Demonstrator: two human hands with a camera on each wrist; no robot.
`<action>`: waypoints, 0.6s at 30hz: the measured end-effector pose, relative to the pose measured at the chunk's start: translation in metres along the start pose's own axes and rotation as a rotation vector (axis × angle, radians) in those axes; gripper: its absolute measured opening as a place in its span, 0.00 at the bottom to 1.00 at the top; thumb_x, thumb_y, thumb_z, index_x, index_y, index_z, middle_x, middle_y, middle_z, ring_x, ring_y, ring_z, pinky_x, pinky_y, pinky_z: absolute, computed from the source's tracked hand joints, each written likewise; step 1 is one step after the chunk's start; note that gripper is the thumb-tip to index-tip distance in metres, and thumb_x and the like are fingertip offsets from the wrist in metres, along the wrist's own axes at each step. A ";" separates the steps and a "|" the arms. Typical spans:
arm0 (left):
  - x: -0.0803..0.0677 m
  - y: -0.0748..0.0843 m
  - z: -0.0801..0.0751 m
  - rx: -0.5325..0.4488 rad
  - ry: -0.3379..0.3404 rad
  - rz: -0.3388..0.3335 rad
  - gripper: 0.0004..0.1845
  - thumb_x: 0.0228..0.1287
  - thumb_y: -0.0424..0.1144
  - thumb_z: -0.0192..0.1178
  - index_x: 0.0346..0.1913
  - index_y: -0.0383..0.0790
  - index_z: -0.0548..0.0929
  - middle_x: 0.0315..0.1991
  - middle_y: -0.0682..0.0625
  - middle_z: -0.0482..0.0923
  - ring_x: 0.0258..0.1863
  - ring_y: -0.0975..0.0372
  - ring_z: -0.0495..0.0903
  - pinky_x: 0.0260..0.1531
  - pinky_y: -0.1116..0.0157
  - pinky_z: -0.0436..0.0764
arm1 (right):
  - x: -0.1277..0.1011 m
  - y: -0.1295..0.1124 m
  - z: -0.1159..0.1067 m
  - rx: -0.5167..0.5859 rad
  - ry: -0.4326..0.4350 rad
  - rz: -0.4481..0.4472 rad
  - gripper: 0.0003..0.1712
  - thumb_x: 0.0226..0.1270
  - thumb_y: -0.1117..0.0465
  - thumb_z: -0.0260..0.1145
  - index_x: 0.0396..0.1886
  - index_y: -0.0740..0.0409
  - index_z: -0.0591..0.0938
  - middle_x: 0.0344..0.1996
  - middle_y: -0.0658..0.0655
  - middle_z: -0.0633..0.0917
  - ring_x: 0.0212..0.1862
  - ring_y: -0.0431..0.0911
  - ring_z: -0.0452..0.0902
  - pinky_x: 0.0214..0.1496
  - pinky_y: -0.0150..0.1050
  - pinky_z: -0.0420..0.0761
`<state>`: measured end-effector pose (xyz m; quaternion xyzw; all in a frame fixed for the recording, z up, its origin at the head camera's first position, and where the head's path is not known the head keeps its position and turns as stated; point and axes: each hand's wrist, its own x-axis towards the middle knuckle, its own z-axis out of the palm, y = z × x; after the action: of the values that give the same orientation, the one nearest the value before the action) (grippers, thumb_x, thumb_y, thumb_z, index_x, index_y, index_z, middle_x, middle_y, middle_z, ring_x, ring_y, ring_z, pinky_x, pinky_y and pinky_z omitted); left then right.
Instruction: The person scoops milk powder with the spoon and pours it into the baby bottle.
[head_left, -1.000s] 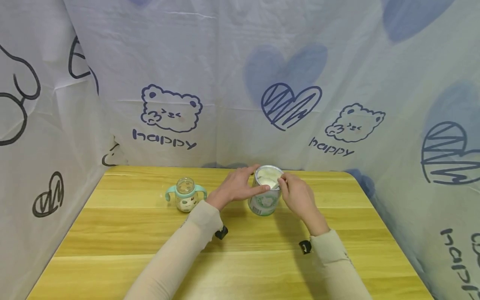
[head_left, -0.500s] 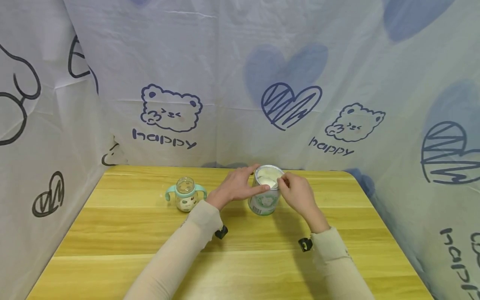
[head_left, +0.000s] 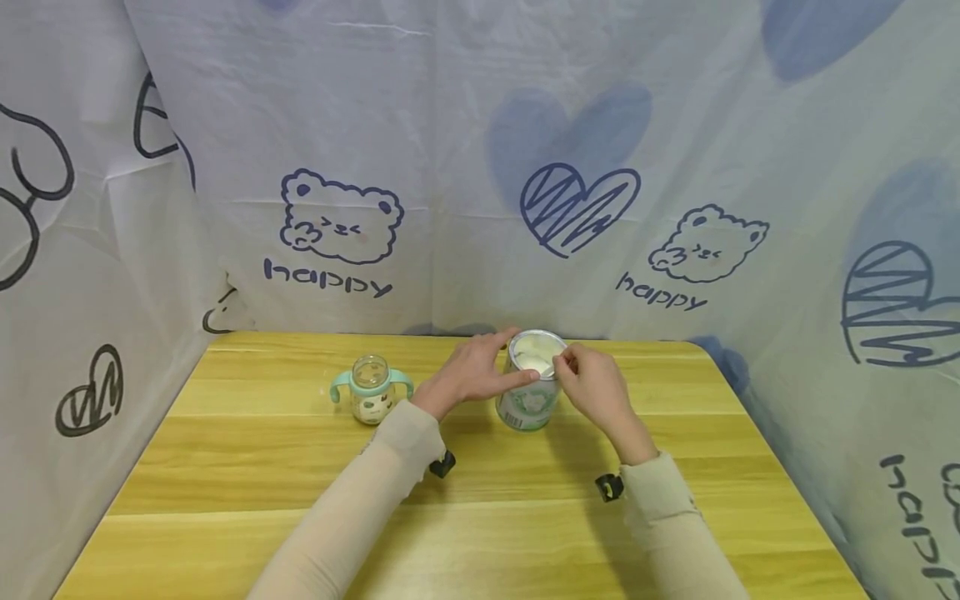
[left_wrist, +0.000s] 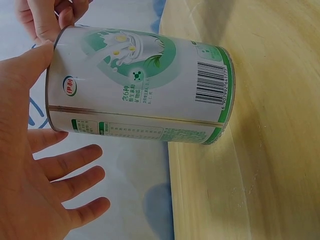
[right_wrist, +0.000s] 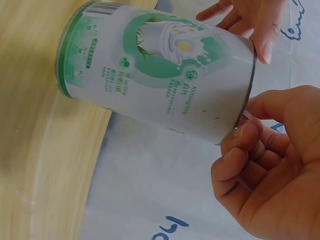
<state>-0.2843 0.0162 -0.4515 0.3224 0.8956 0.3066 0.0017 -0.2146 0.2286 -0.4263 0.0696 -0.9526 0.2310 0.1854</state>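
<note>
A white and green milk powder can (head_left: pixel 527 403) stands on the wooden table, its top uncovered and pale powder (head_left: pixel 532 362) visible inside. My left hand (head_left: pixel 474 369) grips the can's rim between thumb and index finger. In the left wrist view the other fingers (left_wrist: pixel 77 182) spread off the can. At the rim's right side, my right hand (head_left: pixel 597 390) pinches what looks like the handle of a white scoop (right_wrist: pixel 247 114). Only a sliver of it shows in the right wrist view; the rest is hidden by fingers and can.
Left of the can, a clear baby bottle (head_left: pixel 372 407) with mint-green handles stands without a lid on the table (head_left: pixel 510 533). Behind the table's back edge hangs a printed white cloth (head_left: pixel 465 250). A black wrist camera (head_left: pixel 442 464) sits below my left wrist.
My right hand has shifted very slightly left at the can's rim. The left hand, the can and the bottle stay where they were.
</note>
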 end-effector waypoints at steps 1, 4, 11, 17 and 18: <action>0.000 0.000 0.000 0.001 0.001 0.002 0.50 0.68 0.71 0.60 0.83 0.47 0.61 0.72 0.40 0.76 0.71 0.43 0.75 0.69 0.40 0.76 | 0.000 0.000 0.000 -0.007 -0.002 0.004 0.12 0.75 0.60 0.64 0.36 0.64 0.86 0.26 0.57 0.86 0.25 0.46 0.76 0.28 0.39 0.76; -0.001 0.001 0.000 0.007 0.002 0.004 0.50 0.68 0.71 0.60 0.83 0.46 0.61 0.72 0.40 0.76 0.71 0.43 0.75 0.69 0.41 0.76 | 0.001 -0.001 -0.002 -0.023 -0.007 0.015 0.11 0.74 0.59 0.65 0.35 0.62 0.86 0.26 0.57 0.87 0.25 0.46 0.77 0.28 0.39 0.77; 0.000 0.000 0.001 0.011 0.004 0.004 0.51 0.67 0.72 0.60 0.83 0.45 0.62 0.72 0.39 0.75 0.70 0.44 0.76 0.68 0.43 0.78 | 0.000 -0.003 -0.003 0.006 0.023 0.049 0.11 0.73 0.59 0.65 0.32 0.62 0.85 0.23 0.56 0.85 0.23 0.46 0.74 0.25 0.37 0.73; 0.000 -0.001 0.002 0.007 0.008 0.003 0.50 0.67 0.72 0.60 0.83 0.48 0.61 0.72 0.40 0.76 0.70 0.45 0.77 0.67 0.43 0.79 | -0.001 -0.001 -0.001 0.081 0.118 0.123 0.13 0.74 0.59 0.63 0.34 0.65 0.85 0.24 0.60 0.85 0.25 0.50 0.75 0.28 0.38 0.73; 0.000 -0.001 0.002 0.005 0.008 0.003 0.50 0.67 0.73 0.60 0.83 0.48 0.61 0.72 0.40 0.76 0.70 0.45 0.77 0.68 0.43 0.79 | -0.001 -0.001 -0.001 0.093 0.130 0.132 0.14 0.74 0.59 0.63 0.34 0.65 0.86 0.25 0.61 0.85 0.26 0.50 0.76 0.28 0.38 0.73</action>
<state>-0.2845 0.0171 -0.4535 0.3228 0.8958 0.3054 -0.0030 -0.2133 0.2285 -0.4258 0.0000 -0.9293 0.2906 0.2278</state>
